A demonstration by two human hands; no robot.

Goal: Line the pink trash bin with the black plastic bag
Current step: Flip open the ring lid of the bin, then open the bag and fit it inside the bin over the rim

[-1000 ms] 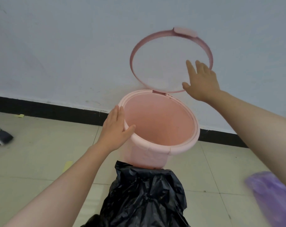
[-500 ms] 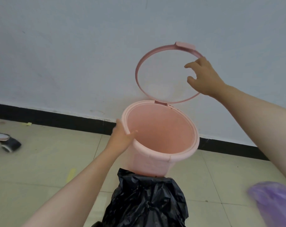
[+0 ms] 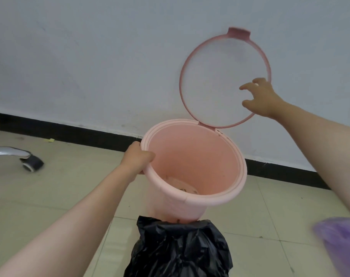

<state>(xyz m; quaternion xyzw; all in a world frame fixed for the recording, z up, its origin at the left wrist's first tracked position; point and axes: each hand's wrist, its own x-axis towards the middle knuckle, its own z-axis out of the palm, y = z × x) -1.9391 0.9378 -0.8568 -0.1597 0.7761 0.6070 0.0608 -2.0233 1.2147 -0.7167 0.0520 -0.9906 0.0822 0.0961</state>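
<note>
The pink trash bin (image 3: 192, 204) stands on the tiled floor near the wall, its inside bare apart from a small label at the bottom. Its pink ring lid (image 3: 185, 90) is hinged upright at the back against the wall. My left hand (image 3: 137, 159) grips the bin's left rim, thumb inside. My right hand (image 3: 260, 96) is at the ring's lower right side, fingers apart and loosely curled in front of it; I cannot tell whether it grips it. The crumpled black plastic bag (image 3: 180, 248) lies in front of the bin, touching its base.
A blurred purple plastic object (image 3: 340, 246) sits at the lower right. A chrome chair leg with a black caster (image 3: 32, 163) is on the floor at left. A black baseboard (image 3: 70, 129) runs along the white wall. A yellow scrap (image 3: 50, 140) lies by it.
My left hand has gone from resting on the bin's left rim to gripping it. My right hand has slid down the ring's right side, its fingers now curled.
</note>
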